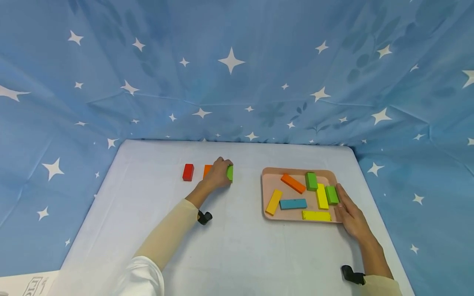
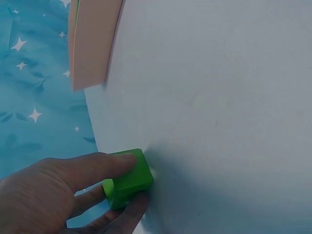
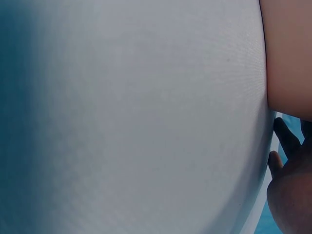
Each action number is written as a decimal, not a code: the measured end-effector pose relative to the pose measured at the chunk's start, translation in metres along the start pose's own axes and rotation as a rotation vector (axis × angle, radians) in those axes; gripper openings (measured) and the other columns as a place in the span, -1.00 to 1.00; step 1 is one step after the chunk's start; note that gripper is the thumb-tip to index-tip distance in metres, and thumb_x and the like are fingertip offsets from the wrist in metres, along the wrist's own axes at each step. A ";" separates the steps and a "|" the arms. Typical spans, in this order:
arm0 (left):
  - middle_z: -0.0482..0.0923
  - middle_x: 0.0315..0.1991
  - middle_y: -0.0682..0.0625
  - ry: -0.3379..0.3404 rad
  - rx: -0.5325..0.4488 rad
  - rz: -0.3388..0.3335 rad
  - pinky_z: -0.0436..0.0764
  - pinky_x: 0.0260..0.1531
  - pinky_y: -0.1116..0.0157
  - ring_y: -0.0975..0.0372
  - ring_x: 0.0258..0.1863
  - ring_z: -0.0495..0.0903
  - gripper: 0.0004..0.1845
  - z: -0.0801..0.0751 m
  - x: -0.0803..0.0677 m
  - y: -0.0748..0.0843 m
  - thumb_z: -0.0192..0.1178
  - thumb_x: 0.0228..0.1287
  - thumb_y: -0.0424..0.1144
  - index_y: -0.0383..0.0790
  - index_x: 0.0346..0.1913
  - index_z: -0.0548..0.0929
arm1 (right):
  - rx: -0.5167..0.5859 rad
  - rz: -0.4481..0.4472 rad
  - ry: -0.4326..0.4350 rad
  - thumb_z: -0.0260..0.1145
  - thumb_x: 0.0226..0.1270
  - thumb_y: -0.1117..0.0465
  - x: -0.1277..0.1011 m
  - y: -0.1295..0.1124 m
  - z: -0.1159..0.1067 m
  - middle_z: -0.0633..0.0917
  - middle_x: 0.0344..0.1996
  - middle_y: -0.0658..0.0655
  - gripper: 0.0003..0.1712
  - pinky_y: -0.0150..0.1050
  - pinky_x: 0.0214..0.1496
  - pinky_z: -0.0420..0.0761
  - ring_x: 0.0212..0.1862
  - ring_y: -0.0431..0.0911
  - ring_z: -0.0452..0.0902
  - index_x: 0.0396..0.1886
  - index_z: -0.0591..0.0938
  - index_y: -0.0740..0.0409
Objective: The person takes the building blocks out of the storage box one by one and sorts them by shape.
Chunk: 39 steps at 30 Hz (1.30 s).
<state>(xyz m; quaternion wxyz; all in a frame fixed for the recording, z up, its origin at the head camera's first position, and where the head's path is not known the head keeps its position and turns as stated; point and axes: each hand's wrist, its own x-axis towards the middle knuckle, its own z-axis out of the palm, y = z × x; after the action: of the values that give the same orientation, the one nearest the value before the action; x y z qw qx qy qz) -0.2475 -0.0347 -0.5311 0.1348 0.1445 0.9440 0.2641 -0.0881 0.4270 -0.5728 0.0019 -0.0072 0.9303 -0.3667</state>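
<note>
My left hand [image 1: 217,174] pinches a green block [image 2: 132,178] between thumb and fingers, at or just above the white table. Partly hidden behind that hand is an orange block [image 1: 207,169], and a red block [image 1: 188,172] lies farther left. On the right, a pink tray [image 1: 269,172] holds several coloured blocks. My right hand [image 1: 353,218] rests against the tray's right side, its fingers stretched along the edge. In the right wrist view only part of the right hand [image 3: 292,187] shows, beside the tray wall [image 3: 290,58].
Inside the tray lie an orange block [image 1: 293,183], two green blocks, a blue block [image 1: 293,204], two yellow blocks and a darker yellow block [image 1: 274,202]. Blue starry cloth [image 1: 229,90] hangs behind the table [image 1: 237,255]. Printed white material [image 1: 22,283] shows at lower left.
</note>
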 end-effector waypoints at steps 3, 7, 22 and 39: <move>0.48 0.14 -0.22 -0.006 -0.002 -0.007 0.65 0.07 0.09 0.02 0.04 0.50 -0.35 0.000 -0.001 0.000 0.50 0.17 -0.33 -0.26 0.35 0.56 | 0.001 0.004 -0.005 -0.20 0.76 0.17 0.000 0.000 0.000 -0.07 0.71 0.12 -0.31 -0.45 0.63 -0.35 0.69 0.28 -0.21 0.73 -0.13 -0.17; 0.47 0.16 -0.22 -0.017 0.016 0.004 0.65 0.09 0.10 0.02 0.04 0.50 -0.33 -0.002 -0.002 0.001 0.48 0.18 -0.33 -0.24 0.38 0.54 | 0.003 0.008 -0.012 -0.20 0.76 0.16 0.000 0.000 -0.001 -0.08 0.71 0.11 -0.32 -0.40 0.65 -0.35 0.69 0.28 -0.21 0.73 -0.13 -0.16; 0.48 0.22 -0.18 -0.005 0.162 0.157 0.58 0.21 0.04 -0.01 0.15 0.54 -0.25 -0.017 0.002 0.038 0.55 0.16 -0.30 -0.14 0.43 0.50 | 0.010 -0.010 -0.003 -0.20 0.75 0.20 0.002 0.003 -0.001 -0.07 0.71 0.12 -0.31 -0.49 0.62 -0.33 0.69 0.27 -0.21 0.73 -0.12 -0.11; 0.56 0.08 -0.01 -0.173 0.181 0.386 0.63 0.07 0.36 0.25 -0.04 0.53 -0.55 0.037 0.044 0.141 0.41 0.34 -0.24 -0.09 0.26 0.63 | 0.013 -0.004 0.003 -0.18 0.75 0.19 0.001 0.004 0.000 -0.06 0.71 0.13 -0.31 -0.45 0.63 -0.32 0.70 0.21 -0.22 0.73 -0.12 -0.13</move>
<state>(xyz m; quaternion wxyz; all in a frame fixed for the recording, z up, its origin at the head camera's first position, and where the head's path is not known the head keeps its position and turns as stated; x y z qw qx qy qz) -0.2476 0.1123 -0.4935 0.1487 0.3560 0.9036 0.1860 -0.0889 0.4301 -0.5754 -0.0002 -0.0085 0.9279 -0.3728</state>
